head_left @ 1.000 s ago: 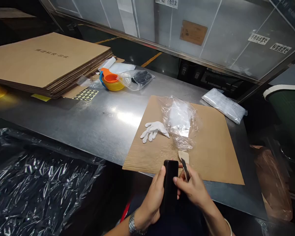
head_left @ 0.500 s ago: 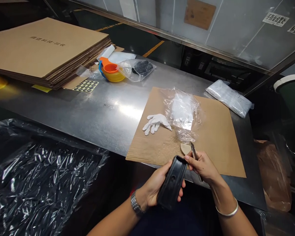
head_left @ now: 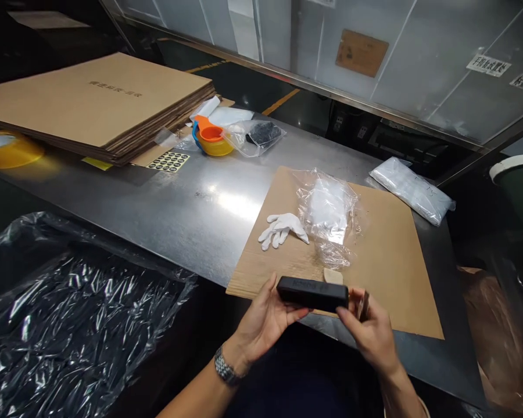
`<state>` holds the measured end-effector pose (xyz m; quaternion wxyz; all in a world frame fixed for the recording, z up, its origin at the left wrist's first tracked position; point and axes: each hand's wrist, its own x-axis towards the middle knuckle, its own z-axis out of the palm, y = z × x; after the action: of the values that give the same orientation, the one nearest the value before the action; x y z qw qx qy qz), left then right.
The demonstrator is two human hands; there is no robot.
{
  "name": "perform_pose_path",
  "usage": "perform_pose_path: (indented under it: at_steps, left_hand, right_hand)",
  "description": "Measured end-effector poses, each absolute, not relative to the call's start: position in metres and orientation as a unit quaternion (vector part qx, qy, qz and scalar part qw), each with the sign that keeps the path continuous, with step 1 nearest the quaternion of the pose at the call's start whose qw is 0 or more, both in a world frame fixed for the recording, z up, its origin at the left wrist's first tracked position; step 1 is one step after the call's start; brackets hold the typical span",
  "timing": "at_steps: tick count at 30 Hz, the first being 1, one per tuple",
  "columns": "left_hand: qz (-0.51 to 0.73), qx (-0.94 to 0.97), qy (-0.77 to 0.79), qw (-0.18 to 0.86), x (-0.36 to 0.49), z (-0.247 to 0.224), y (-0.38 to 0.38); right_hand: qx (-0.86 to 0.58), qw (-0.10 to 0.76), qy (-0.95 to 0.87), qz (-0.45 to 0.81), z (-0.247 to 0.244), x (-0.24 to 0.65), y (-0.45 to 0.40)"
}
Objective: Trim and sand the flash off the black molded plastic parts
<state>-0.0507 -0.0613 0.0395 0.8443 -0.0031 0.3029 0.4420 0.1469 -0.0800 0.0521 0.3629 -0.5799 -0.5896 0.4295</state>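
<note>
A long black plastic part (head_left: 312,294) lies level across both hands, its smooth lettered face turned up; the lettering is too blurred to read. My left hand (head_left: 265,316) is closed round its left end, thumb at the far edge and fingers underneath. At the other end, my right hand (head_left: 372,328) pinches the part with thumb and fingertips. A slim knife-like tool (head_left: 364,306) is tucked in the fingers of that same hand. Just beyond the part, a small beige pad (head_left: 332,276) rests on a cardboard sheet (head_left: 387,255).
A white glove (head_left: 283,230) and a clear plastic bag (head_left: 329,212) with white contents lie on the cardboard. Stacked cardboard (head_left: 100,104), tape rolls (head_left: 218,145) and a wrapped packet (head_left: 412,188) stand on the metal table (head_left: 187,220). Black plastic sheeting (head_left: 82,325) fills the lower left.
The black part has turned from upright, hollow side showing, to level with its smooth face up. My right hand has moved down and taken its right end, keeping the tool. The view has shifted slightly.
</note>
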Motion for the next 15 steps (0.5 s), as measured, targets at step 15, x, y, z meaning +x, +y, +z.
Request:
perform_pose_path:
  at_steps: [15]
  left_hand:
    - [0.538, 0.114, 0.397, 0.735, -0.031, 0.051, -0.098]
  right_hand:
    - [-0.531, 0.279, -0.743, 0.296, 0.067, 0.131, -0.114]
